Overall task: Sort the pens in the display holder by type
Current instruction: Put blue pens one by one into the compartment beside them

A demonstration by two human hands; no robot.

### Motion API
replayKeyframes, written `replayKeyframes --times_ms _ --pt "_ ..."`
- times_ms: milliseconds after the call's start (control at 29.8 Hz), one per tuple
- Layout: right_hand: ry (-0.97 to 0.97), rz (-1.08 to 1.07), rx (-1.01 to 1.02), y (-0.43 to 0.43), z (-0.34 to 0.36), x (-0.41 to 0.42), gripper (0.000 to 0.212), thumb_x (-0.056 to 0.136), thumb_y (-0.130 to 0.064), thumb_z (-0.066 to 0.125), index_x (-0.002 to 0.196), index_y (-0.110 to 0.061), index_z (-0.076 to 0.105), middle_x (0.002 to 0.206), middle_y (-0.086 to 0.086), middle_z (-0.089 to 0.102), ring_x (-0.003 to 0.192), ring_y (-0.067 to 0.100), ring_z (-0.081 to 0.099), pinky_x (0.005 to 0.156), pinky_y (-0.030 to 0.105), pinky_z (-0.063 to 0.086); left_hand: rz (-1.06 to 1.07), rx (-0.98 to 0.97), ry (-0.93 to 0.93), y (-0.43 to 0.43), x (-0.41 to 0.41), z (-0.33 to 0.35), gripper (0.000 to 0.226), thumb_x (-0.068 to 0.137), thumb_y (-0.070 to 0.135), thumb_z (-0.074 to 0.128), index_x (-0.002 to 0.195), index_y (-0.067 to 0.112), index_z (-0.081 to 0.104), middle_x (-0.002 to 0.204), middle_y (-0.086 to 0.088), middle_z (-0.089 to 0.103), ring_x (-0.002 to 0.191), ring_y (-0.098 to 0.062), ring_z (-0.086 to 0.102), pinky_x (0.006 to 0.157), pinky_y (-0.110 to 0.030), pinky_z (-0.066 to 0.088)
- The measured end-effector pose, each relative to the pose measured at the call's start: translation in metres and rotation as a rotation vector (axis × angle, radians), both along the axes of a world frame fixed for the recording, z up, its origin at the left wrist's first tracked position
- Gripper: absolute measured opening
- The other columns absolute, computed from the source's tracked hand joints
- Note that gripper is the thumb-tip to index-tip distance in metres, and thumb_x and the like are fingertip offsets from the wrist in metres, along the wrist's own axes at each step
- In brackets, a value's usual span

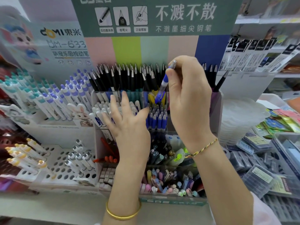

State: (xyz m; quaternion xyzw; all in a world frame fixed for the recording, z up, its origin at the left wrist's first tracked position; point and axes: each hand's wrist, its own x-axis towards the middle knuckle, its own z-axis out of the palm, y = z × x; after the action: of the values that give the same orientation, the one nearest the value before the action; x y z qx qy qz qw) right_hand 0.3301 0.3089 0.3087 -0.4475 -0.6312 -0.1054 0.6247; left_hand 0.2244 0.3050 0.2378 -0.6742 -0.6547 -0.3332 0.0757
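- Stationery-shop shelving fills the background, with a green printed header card (pixel 155 17) at twelve o'clock above a tiered clear-plastic display holder (pixel 216 101).
- Right hand (pixel 190 98), just right of centre, pinches a blue pen with a clear barrel (pixel 164 79) between thumb and fingers. The pen is tilted, silver tip up, its blue end low over a compartment at the hand's nine o'clock.
- Just below that end, toward six o'clock, matching blue-grip pens (pixel 156 120) stand together in one compartment.
- Left hand (pixel 128 122) is spread wide, fingers straight, holding nothing, over white-capped pens (pixel 101 109) at its ten o'clock.
- Black pens with silver tips (pixel 128 75) line the back row at eleven o'clock.
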Motion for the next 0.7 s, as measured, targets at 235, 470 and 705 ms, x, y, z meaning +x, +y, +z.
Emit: replayKeyframes --times_ms 235,470,705 --pt "0.035 0.119 -0.106 0.016 -0.005 -0.012 0.013 0.094 -0.004 0.046 0.087 0.003 0.054 0.078 0.011 0.057 0.072 0.025 0.052 0.067 0.034 0.043 -0.013 -0.003 -0.02 -0.003 0.0 -0.001 0.049 0.066 -0.016 0.063 0.098 0.019 0.073 0.148 -0.028 0.034 0.14 -0.05 0.018 0.109 -0.066 0.005" --pt "-0.197 0.105 -0.474 0.033 -0.009 -0.02 0.012 0.095 -0.009 0.047 0.091 0.001 0.053 0.084 0.012 0.058 0.078 0.03 0.054 0.071 0.042 0.043 -0.006 0.036 -0.058 -0.005 -0.002 -0.003 0.046 0.064 -0.017 0.064 0.096 0.015 0.071 0.146 -0.026 0.038 0.14 -0.047 0.022 0.109 -0.069 0.013" --pt "-0.496 -0.123 -0.699 0.034 -0.025 -0.021 0.012 0.093 -0.023 0.055 0.09 -0.013 0.063 0.09 0.002 0.061 0.08 0.022 0.057 0.059 0.031 0.045 0.063 0.142 -0.195 -0.005 -0.015 0.005 0.031 0.079 -0.007 0.05 0.094 0.01 0.071 0.141 -0.021 0.045 0.138 -0.042 0.028 0.108 -0.067 0.021"
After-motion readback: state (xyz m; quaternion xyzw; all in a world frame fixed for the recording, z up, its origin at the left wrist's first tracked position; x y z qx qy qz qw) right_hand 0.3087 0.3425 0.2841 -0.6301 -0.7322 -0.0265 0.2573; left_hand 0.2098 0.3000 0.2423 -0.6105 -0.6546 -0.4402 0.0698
